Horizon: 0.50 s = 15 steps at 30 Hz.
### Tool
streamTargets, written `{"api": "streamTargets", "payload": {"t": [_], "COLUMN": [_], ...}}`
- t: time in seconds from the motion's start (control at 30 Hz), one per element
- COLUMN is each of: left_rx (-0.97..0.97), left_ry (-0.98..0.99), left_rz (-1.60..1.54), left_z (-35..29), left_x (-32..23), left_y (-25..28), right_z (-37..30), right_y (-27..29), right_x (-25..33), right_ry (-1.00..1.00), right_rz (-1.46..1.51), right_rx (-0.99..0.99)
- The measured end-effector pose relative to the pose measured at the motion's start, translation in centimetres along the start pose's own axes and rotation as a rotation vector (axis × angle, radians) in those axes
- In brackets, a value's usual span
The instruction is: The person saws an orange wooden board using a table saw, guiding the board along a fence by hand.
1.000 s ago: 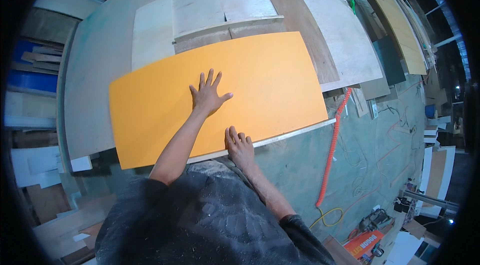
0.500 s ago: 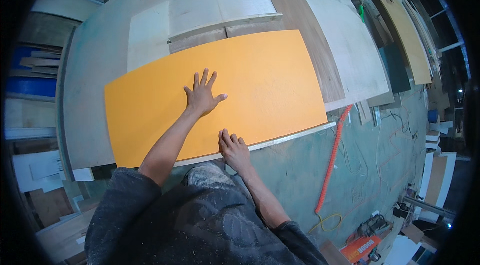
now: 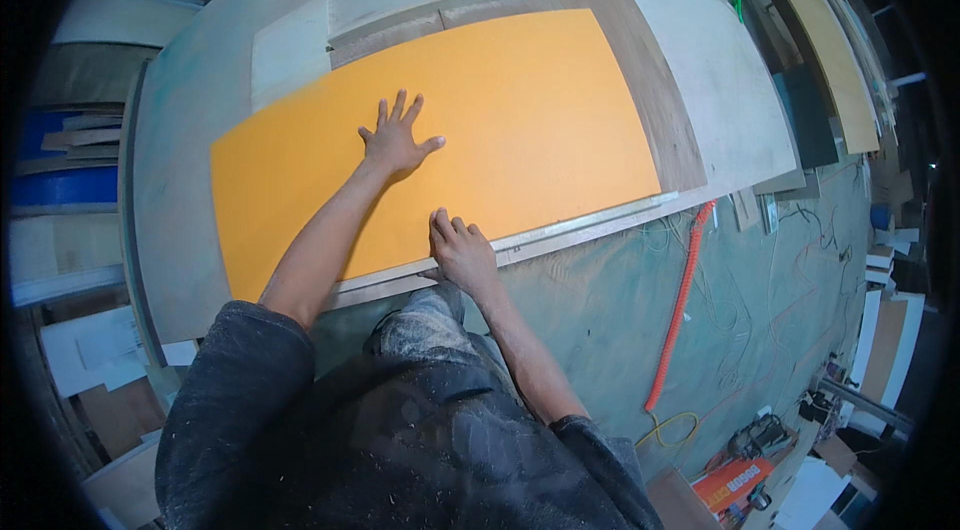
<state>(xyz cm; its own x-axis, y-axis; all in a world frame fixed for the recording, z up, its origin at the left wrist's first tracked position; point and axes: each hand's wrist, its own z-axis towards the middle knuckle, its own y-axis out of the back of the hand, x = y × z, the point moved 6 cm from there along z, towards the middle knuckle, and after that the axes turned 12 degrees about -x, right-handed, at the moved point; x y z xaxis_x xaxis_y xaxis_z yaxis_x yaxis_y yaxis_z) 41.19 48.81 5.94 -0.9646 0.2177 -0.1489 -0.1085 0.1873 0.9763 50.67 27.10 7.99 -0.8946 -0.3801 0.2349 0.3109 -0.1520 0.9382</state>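
Panel (image 3: 495, 145) in orange lies flat, long axis left-to-right, right end farther.

The table (image 3: 715, 65) bears 1 orange panel (image 3: 530, 130), 1 brown board (image 3: 627, 40).

Pale worktable (image 3: 180, 220) stretching beyond the fingers (image 3: 398, 110), green floor (image 3: 600, 320) opening out to their right, boards (image 3: 80, 238) stacked away left

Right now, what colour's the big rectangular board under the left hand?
The board is yellowish orange, clearest in the head view.
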Motion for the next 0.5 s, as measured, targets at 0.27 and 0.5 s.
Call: {"api": "streamTargets", "payload": {"t": [0.27, 0.5], "left_rx": [-0.020, -0.020], "left_ry": [-0.022, -0.020], "left_rz": [0.020, 0.029], "left_z": [4.5, 9.4], "left_x": [1.2, 3.2], "left_y": [0.2, 0.4], "right_z": [3.8, 8.4], "right_y": [-1.2, -1.8], "right_x": [-1.7, -2.9], "right_ry": [-0.029, -0.033], "right_rz": [0.028, 0.020], "right_rx": [-0.020, -0.024]}}
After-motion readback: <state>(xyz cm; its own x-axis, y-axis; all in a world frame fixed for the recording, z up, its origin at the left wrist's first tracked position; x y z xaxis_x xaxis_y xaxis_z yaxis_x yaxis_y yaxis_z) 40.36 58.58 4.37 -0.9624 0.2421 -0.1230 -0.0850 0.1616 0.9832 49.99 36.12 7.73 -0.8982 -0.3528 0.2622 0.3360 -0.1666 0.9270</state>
